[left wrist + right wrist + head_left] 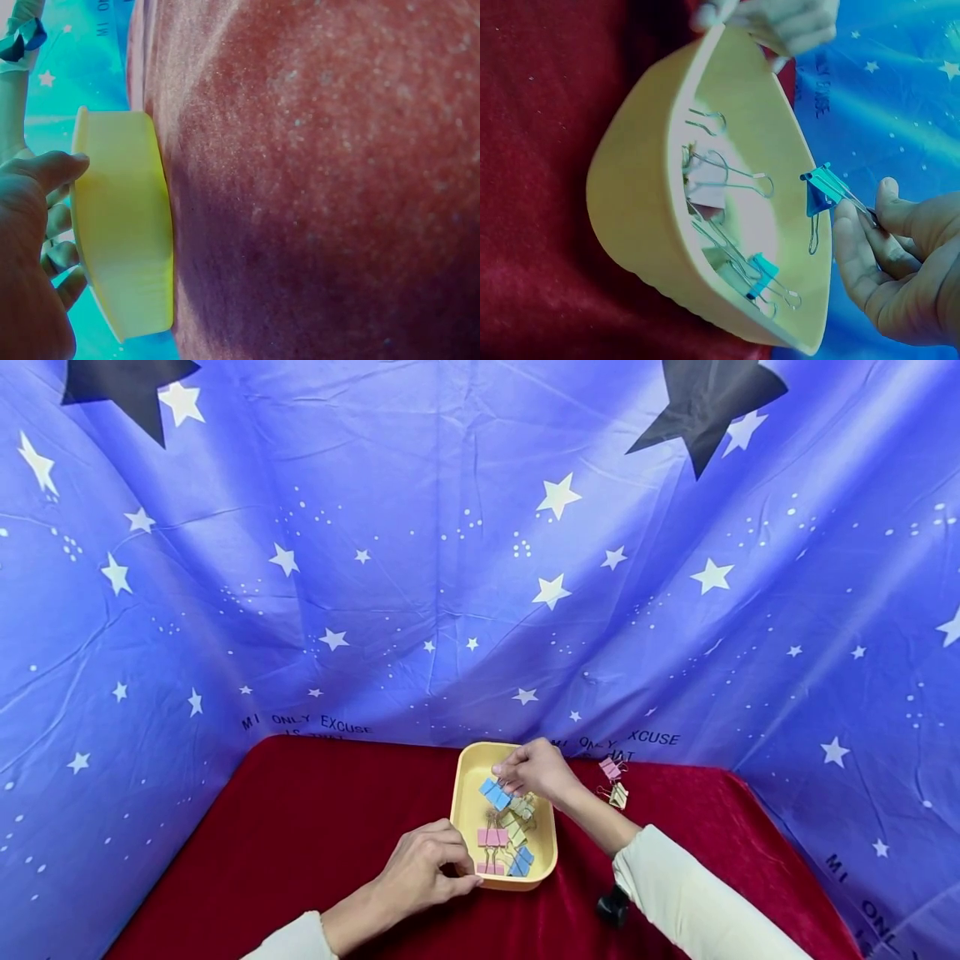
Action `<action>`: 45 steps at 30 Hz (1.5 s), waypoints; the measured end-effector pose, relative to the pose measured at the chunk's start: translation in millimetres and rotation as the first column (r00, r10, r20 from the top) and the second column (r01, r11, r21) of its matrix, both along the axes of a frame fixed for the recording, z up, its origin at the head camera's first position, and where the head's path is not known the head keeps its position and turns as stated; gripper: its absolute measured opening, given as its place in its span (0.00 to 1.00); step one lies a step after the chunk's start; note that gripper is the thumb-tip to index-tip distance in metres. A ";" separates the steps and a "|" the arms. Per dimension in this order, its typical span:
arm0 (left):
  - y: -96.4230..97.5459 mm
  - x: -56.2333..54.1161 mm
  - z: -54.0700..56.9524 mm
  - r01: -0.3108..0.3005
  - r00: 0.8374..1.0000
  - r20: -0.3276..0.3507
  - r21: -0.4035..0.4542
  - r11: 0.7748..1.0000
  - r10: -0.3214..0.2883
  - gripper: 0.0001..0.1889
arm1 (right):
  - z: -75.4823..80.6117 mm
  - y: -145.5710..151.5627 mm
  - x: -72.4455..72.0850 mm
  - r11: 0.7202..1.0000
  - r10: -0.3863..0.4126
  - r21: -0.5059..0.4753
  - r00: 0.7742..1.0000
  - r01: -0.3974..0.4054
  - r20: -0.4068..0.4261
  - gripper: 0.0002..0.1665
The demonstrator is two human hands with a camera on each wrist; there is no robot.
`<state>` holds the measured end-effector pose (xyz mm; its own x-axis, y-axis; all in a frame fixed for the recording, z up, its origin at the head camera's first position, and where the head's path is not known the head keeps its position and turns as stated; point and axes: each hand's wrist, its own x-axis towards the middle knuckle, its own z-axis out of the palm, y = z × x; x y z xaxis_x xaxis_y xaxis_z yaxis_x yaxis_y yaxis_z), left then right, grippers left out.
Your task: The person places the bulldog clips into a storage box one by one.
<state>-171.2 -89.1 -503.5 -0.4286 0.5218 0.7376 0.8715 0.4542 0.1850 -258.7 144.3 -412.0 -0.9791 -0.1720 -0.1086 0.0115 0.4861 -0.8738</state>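
Note:
My right hand (542, 772) pinches a blue binder clip (495, 794) over the yellow plastic box. In the right wrist view, thumb and fingers hold this clip (825, 187) by one wire handle, and its other handle hangs down. My left hand (427, 862) grips the near left corner of the box (470, 781). The left wrist view has its thumb on the rim of the box (124, 225) and the other fingers on the inner side. Inside lie pink clips (492, 837), pale yellow clips (514, 828) and another blue clip (521, 862), partly overlapping.
On the red cloth (322, 810), right of the box, lie a pink binder clip (611, 767) and a pale yellow one (618, 796). A small black object (612, 906) sits beneath my right forearm. Blue star-printed curtain (420, 568) surrounds the table's back and sides.

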 end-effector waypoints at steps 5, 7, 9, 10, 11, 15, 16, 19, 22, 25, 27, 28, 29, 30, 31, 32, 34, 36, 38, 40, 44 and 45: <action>0.2 0.1 0.5 -0.003 1.000 -0.014 0.004 1.000 0.003 0.15 | -4.4 -7.5 9.0 0.999 0.030 0.036 1.000 -0.029 -0.010 0.07; 0.3 0.1 0.5 -0.002 1.000 -0.018 0.004 1.000 0.002 0.15 | -7.0 -10.1 11.7 0.998 0.042 0.037 0.999 -0.042 -0.005 0.07; 0.3 0.1 0.4 0.000 1.000 -0.020 0.006 1.000 0.001 0.15 | -8.9 -12.6 14.2 0.997 0.062 0.038 0.998 -0.062 -0.003 0.08; 0.4 0.0 0.3 0.000 1.000 -0.023 0.006 1.000 0.000 0.15 | -9.2 -13.8 15.4 0.997 0.075 0.037 0.997 -0.074 -0.004 0.08; 0.4 0.0 0.2 0.001 1.000 -0.025 0.007 1.000 -0.001 0.15 | -9.8 -15.1 16.6 0.996 0.083 0.035 0.997 -0.083 -0.003 0.08; 0.4 -0.1 -0.8 0.002 1.000 -0.026 0.008 1.000 -0.001 0.15 | -9.8 -20.6 21.9 0.991 0.119 0.059 0.993 -0.118 -0.015 0.08; 0.3 -0.3 -1.2 0.002 1.000 -0.020 0.007 1.000 -0.002 0.15 | -10.0 -22.2 22.9 0.990 0.126 0.066 0.992 -0.124 -0.019 0.08; 0.3 -0.6 -2.2 0.002 1.000 0.000 0.001 1.000 -0.002 0.15 | -11.1 -25.7 25.4 0.986 0.146 0.086 0.989 -0.143 -0.027 0.08; 0.3 -0.9 -2.6 0.004 1.000 0.012 -0.004 1.000 -0.004 0.15 | -12.1 -27.2 26.3 0.982 0.158 0.105 0.987 -0.154 -0.036 0.07; 0.2 -1.1 -2.3 0.004 1.000 0.006 -0.003 1.000 -0.004 0.15 | -12.2 -25.9 26.0 0.980 0.165 0.120 0.985 -0.159 -0.047 0.07; 0.1 -1.1 -2.5 0.001 1.000 0.006 -0.004 1.000 -0.001 0.15 | -11.1 -23.7 25.2 0.979 0.169 0.121 0.984 -0.163 -0.050 0.07; 0.0 -0.7 -2.1 0.000 1.000 0.010 -0.003 1.000 0.000 0.15 | -10.6 -22.4 24.9 0.979 0.172 0.120 0.984 -0.166 -0.050 0.08; -0.1 -0.5 -2.1 -0.003 1.000 0.012 -0.003 1.000 0.003 0.15 | -9.6 -21.1 24.4 0.979 0.172 0.121 0.984 -0.165 -0.050 0.08; -0.3 -0.2 -2.0 -0.005 1.000 0.016 -0.002 1.000 0.005 0.15 | -9.0 -19.5 23.6 0.979 0.171 0.121 0.984 -0.164 -0.049 0.08; -0.3 -0.2 -2.0 -0.005 1.000 0.019 -0.003 1.000 0.006 0.15 | -8.4 -17.5 22.9 0.979 0.171 0.120 0.984 -0.164 -0.048 0.09; -0.4 0.0 -1.7 -0.005 1.000 0.021 -0.002 1.000 0.005 0.15 | -7.9 -15.6 22.1 0.980 0.167 0.118 0.985 -0.161 -0.049 0.09; -0.7 -0.2 -1.3 -0.002 1.000 0.021 0.002 1.000 0.002 0.15 | -6.5 -11.7 20.8 0.982 0.150 0.121 0.987 -0.142 -0.056 0.09; -0.7 -0.5 -1.1 -0.001 1.000 0.019 0.003 1.000 0.001 0.15 | -5.4 -7.3 19.3 0.985 0.131 0.123 0.989 -0.122 -0.069 0.08; -0.7 -0.8 -0.7 -0.001 1.000 0.017 0.003 1.000 0.001 0.15 | -4.0 -2.5 18.2 0.987 0.111 0.123 0.991 -0.101 -0.080 0.08; -0.5 -0.9 -0.6 -0.002 1.000 0.015 0.002 1.000 0.002 0.15 | -2.9 2.7 17.3 0.988 0.098 0.125 0.991 -0.087 -0.088 0.08; -0.3 -1.1 0.0 -0.002 1.000 0.015 0.002 1.000 0.002 0.15 | -2.1 13.0 14.9 0.990 0.077 0.124 0.993 -0.065 -0.090 0.08; -0.2 -1.1 0.1 -0.002 1.000 0.018 0.003 1.000 0.002 0.15 | -2.0 15.3 14.3 0.991 0.069 0.125 0.994 -0.057 -0.089 0.08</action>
<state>-172.3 -89.3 -503.5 -0.4423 0.5189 0.7315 0.8673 0.4551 0.2016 -244.4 159.7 -414.0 -0.9735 -0.2248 -0.0416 -0.1009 0.5860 -0.8040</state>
